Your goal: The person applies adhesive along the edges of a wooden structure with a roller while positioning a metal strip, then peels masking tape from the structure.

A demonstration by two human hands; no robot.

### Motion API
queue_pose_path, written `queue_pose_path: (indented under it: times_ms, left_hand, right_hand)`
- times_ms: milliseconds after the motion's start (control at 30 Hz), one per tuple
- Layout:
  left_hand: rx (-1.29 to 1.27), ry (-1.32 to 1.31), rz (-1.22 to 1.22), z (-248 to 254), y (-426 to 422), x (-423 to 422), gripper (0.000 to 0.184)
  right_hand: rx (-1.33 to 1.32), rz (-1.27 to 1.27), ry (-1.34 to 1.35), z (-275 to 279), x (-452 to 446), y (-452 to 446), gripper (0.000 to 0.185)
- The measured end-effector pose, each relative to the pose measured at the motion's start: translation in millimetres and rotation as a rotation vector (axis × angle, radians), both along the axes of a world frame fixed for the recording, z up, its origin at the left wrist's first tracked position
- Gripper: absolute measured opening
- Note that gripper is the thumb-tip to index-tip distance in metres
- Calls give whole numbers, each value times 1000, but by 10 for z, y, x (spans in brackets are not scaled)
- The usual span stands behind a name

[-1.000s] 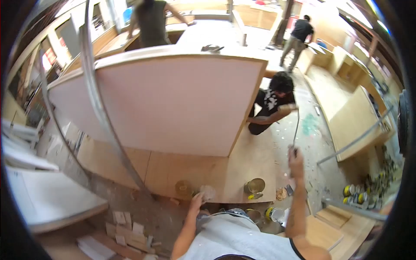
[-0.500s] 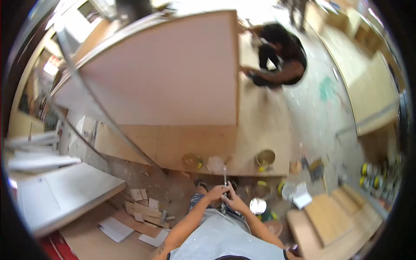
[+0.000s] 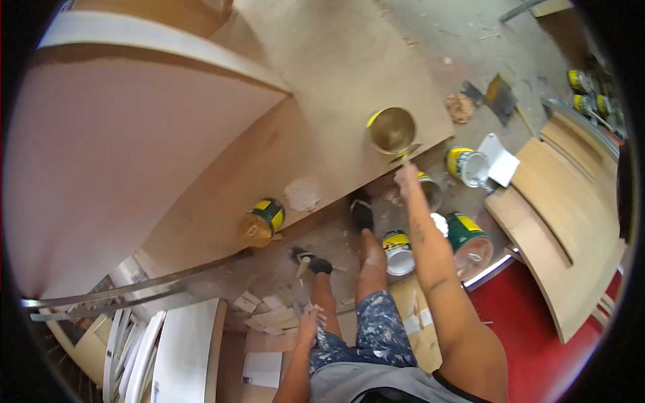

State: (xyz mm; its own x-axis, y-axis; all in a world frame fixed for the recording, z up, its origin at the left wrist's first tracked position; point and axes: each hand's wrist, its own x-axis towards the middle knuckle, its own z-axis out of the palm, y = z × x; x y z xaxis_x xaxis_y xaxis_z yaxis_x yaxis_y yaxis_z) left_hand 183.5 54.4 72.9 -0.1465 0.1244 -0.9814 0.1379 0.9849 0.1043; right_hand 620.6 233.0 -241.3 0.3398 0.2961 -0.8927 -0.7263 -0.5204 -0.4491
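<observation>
Hands now split: right hand (image 3: 406, 180) curled beside round yellow-sided metal tin (image 3: 392, 129); left hand (image 3: 310, 324) curled low; can't tell either's hold.

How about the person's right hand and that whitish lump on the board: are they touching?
Apart. The head view shows it: the right hand is off to one side of the whitish lump, with bare board visible between them.
</observation>
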Motion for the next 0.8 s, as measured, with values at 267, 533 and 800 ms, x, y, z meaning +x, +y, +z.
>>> queue_pose_path:
  times_ms: [267,533,800]
  left_hand:
    - [-7,3,258,-206,-499,-33,27]
    - [78,-48,358,-244,-712,-272,29]
    - [218,-45,562,-507,-1066,-1123,32]
  right_hand:
    - [68,42,-139,-204,60,590,28]
    - [86,455,-88,700,-1065,685,23]
    - [235,699,93,1299,-3449,923,23]
